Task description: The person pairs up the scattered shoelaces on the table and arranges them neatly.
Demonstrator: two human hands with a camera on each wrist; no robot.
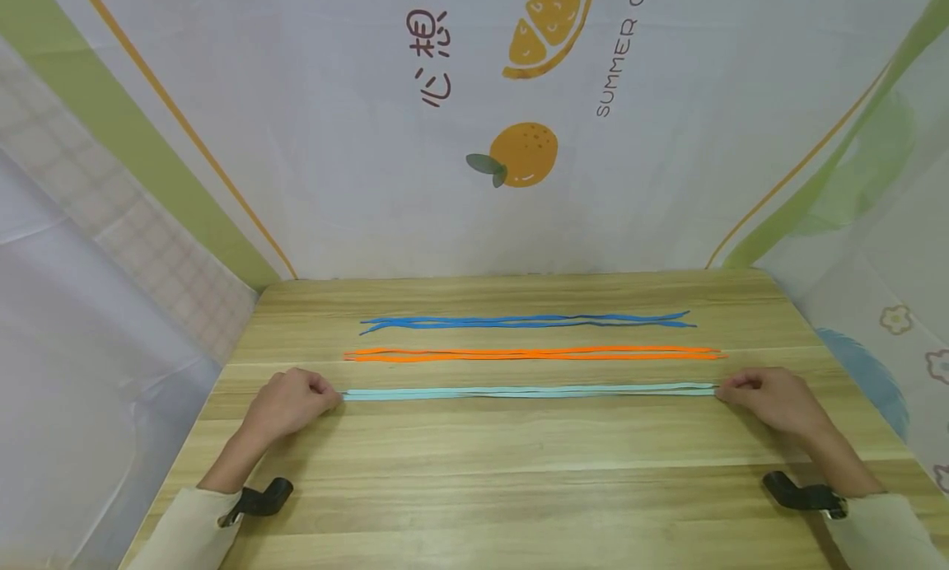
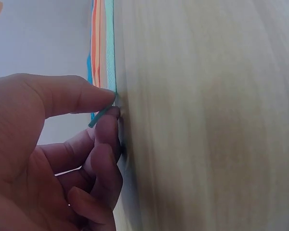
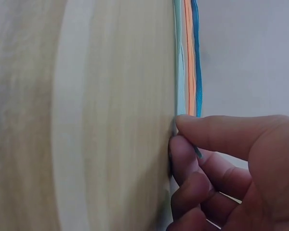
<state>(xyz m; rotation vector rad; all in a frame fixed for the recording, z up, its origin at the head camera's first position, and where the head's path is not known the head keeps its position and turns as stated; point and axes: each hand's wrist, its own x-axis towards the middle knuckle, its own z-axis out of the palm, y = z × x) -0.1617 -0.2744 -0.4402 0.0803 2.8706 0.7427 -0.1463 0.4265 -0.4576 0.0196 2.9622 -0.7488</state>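
Observation:
A pair of mint-green shoelaces stretches straight across the wooden table, side by side. At their left end my left hand pinches the lace tips between thumb and index finger; in the left wrist view one thin tip pokes out past the thumb. My right hand pinches the right end in the same way, with a tip showing below the thumb in the right wrist view. Just beyond lie two orange shoelaces, and farther back two blue shoelaces with slightly splayed ends.
The wooden table has its back edge against a white printed cloth. More cloth hangs at the left and right sides. A black wrist mount is strapped to the left forearm, another black mount to the right.

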